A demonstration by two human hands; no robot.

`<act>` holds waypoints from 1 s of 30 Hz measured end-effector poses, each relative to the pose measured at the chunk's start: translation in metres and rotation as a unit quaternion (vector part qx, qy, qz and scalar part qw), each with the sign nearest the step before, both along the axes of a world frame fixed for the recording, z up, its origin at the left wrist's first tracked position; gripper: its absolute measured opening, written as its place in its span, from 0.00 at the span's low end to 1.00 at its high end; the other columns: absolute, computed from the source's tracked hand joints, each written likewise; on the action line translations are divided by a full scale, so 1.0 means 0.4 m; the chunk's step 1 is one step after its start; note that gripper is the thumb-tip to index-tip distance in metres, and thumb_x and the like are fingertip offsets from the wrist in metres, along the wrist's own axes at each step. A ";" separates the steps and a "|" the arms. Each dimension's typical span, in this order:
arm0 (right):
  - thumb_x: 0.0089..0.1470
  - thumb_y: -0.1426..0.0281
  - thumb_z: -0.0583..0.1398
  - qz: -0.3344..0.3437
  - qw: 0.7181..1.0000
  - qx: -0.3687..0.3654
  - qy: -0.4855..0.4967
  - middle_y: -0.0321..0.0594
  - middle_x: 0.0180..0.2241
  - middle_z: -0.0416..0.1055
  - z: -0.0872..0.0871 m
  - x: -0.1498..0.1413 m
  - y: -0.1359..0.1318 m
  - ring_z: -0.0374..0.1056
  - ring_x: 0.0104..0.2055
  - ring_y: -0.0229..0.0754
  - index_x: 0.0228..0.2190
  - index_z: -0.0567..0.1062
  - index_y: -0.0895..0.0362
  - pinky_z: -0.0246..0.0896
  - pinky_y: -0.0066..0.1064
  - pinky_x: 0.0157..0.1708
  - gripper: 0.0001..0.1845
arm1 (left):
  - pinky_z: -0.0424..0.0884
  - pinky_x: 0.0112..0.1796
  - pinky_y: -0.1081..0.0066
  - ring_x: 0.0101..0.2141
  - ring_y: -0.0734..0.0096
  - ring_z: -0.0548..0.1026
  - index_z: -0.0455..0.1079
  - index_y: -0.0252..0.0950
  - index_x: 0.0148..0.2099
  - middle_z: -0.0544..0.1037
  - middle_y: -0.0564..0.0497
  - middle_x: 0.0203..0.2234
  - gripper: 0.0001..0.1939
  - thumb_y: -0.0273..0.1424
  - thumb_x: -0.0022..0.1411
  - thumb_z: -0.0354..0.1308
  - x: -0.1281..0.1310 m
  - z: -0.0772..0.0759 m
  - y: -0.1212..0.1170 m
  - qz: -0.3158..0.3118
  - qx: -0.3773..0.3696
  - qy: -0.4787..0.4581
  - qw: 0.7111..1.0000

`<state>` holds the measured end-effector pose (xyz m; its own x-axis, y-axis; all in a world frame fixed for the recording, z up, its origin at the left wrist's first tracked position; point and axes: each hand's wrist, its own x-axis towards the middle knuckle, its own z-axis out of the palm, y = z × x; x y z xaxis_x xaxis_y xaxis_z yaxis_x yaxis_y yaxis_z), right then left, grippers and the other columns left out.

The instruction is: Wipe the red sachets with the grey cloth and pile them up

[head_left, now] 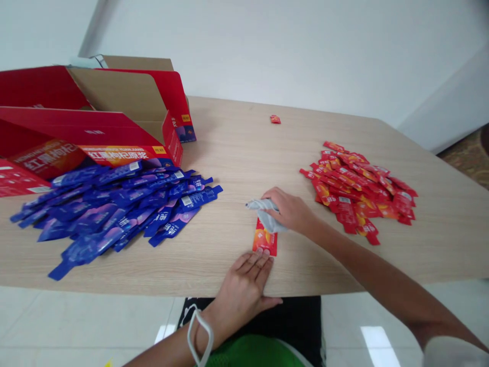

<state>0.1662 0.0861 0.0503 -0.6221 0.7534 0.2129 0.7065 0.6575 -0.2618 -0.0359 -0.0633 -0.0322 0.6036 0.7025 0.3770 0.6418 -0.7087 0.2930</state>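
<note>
One red sachet (265, 240) with orange artwork lies flat on the wooden table, near its front edge. With its fingers stretched out, my left hand (244, 285) presses the fingertips on the sachet's near end. My right hand (288, 209) is closed around a crumpled light-grey cloth (272, 220), which covers the sachet's far end. To the left, a heap of blue pouches (126, 204) spreads over the table. A heap of red sachets (355, 183) lies to the right.
Open red cardboard boxes (126, 122) stand at the back left, behind the blue pouches. A small red packet (275, 119) lies near the table's far edge. The wooden table (237, 148) has a white wall (286, 51) behind it.
</note>
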 end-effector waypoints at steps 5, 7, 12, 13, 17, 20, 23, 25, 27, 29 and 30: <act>0.63 0.68 0.61 0.114 0.991 -0.054 -0.042 0.44 0.50 0.72 -0.065 -0.010 -0.104 0.71 0.49 0.46 0.50 0.72 0.54 0.69 0.34 0.45 0.14 | 0.63 0.62 0.57 0.57 0.53 0.75 0.68 0.31 0.61 0.77 0.38 0.55 0.40 0.55 0.58 0.65 0.002 0.005 0.000 0.009 -0.007 0.004 1.000; 0.63 0.68 0.62 0.077 0.995 -0.053 -0.045 0.44 0.51 0.71 -0.080 -0.008 -0.068 0.71 0.50 0.45 0.51 0.72 0.54 0.69 0.33 0.46 0.15 | 0.62 0.62 0.56 0.57 0.52 0.74 0.67 0.31 0.63 0.76 0.38 0.57 0.41 0.54 0.58 0.65 0.001 0.008 0.001 0.003 -0.006 0.007 1.000; 0.66 0.65 0.59 -0.011 0.999 -0.016 -0.035 0.47 0.50 0.71 -0.036 0.003 0.060 0.71 0.48 0.48 0.49 0.71 0.57 0.69 0.35 0.41 0.13 | 0.63 0.62 0.56 0.58 0.52 0.73 0.65 0.31 0.64 0.75 0.39 0.58 0.42 0.54 0.58 0.66 -0.002 0.014 0.002 -0.001 0.000 0.008 1.000; 0.66 0.65 0.58 -0.020 0.999 -0.010 -0.029 0.47 0.50 0.71 -0.024 0.005 0.059 0.71 0.49 0.48 0.50 0.71 0.56 0.69 0.35 0.41 0.13 | 0.64 0.62 0.56 0.58 0.52 0.73 0.65 0.31 0.64 0.75 0.39 0.58 0.43 0.54 0.57 0.66 -0.003 0.015 0.002 0.001 0.000 0.008 1.000; 0.65 0.66 0.58 0.044 0.999 -0.023 0.002 0.45 0.52 0.70 -0.034 0.006 -0.043 0.70 0.53 0.47 0.53 0.70 0.53 0.69 0.35 0.47 0.15 | 0.64 0.62 0.56 0.57 0.52 0.74 0.66 0.32 0.63 0.76 0.39 0.57 0.41 0.55 0.58 0.65 -0.001 0.015 0.001 0.001 -0.012 0.007 1.000; 0.62 0.69 0.61 0.115 0.992 -0.053 -0.011 0.45 0.51 0.71 -0.081 0.006 -0.105 0.70 0.52 0.48 0.52 0.72 0.53 0.69 0.36 0.46 0.17 | 0.66 0.61 0.56 0.56 0.51 0.75 0.68 0.33 0.61 0.78 0.39 0.55 0.39 0.55 0.58 0.65 0.001 0.013 0.002 0.008 -0.016 0.001 1.000; 0.62 0.69 0.62 0.071 0.996 -0.057 -0.013 0.45 0.52 0.71 -0.104 0.009 -0.059 0.70 0.52 0.46 0.52 0.71 0.54 0.69 0.35 0.48 0.18 | 0.65 0.62 0.56 0.57 0.51 0.74 0.67 0.32 0.63 0.76 0.39 0.57 0.40 0.54 0.59 0.65 0.000 0.016 0.005 0.000 -0.007 0.004 1.000; 0.64 0.67 0.60 0.023 0.999 -0.042 -0.015 0.46 0.51 0.71 -0.091 0.011 0.009 0.70 0.51 0.47 0.51 0.71 0.55 0.69 0.35 0.46 0.14 | 0.65 0.61 0.56 0.57 0.52 0.74 0.66 0.32 0.64 0.75 0.40 0.58 0.41 0.54 0.58 0.66 -0.001 0.021 0.006 -0.004 0.001 0.011 1.000; 0.66 0.65 0.58 -0.005 1.000 -0.026 -0.015 0.47 0.50 0.71 -0.064 0.012 0.061 0.71 0.49 0.48 0.50 0.71 0.56 0.69 0.36 0.44 0.13 | 0.66 0.61 0.56 0.57 0.53 0.75 0.66 0.31 0.63 0.76 0.41 0.58 0.42 0.55 0.57 0.66 -0.002 0.027 0.006 -0.002 0.009 0.017 1.000; 0.67 0.66 0.58 -0.015 1.000 -0.016 -0.008 0.47 0.51 0.70 -0.037 0.012 0.067 0.70 0.51 0.48 0.51 0.70 0.55 0.68 0.35 0.44 0.13 | 0.67 0.60 0.56 0.56 0.53 0.75 0.67 0.30 0.63 0.76 0.41 0.57 0.44 0.56 0.54 0.67 -0.003 0.030 0.006 0.003 0.015 0.017 1.000; 0.67 0.66 0.58 -0.009 1.000 -0.013 -0.003 0.46 0.51 0.70 -0.028 0.011 0.050 0.70 0.51 0.47 0.51 0.69 0.55 0.68 0.35 0.44 0.13 | 0.68 0.60 0.56 0.56 0.53 0.75 0.67 0.30 0.63 0.76 0.41 0.57 0.44 0.56 0.54 0.68 -0.003 0.031 0.007 0.003 0.017 0.017 1.000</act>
